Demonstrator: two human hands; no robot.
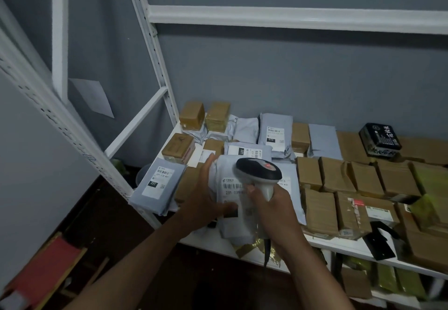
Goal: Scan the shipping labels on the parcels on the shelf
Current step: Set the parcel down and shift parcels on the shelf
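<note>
1. My right hand [274,209] is wrapped around the handle of the barcode scanner [259,172]; my fingers are curled tight on the grip, and the scanner's dark head, with a small red light on top, tilts down over the parcel in front of me.
2. My left hand [206,195] holds the grey mailer [229,188] by its left edge: fingers stretched up along the side, thumb laid across the lower part of the front.
3. The shipping label [234,188] on that mailer faces up, right under the scanner's head. I can read a barcode and "231", the rest is blurred or covered.
4. The mailer sits at the front of the white shelf [218,243], lying on other parcels.
5. To its left, another grey mailer with a 231 label [157,183] overhangs the shelf corner.
6. Behind, more grey mailers lie flat, one with a 010 label [274,135], beside small brown boxes [191,115] near the back wall.
7. To my right, rows of cardboard boxes [339,176] fill the shelf, with a black box [379,140] on top at the back.
</note>
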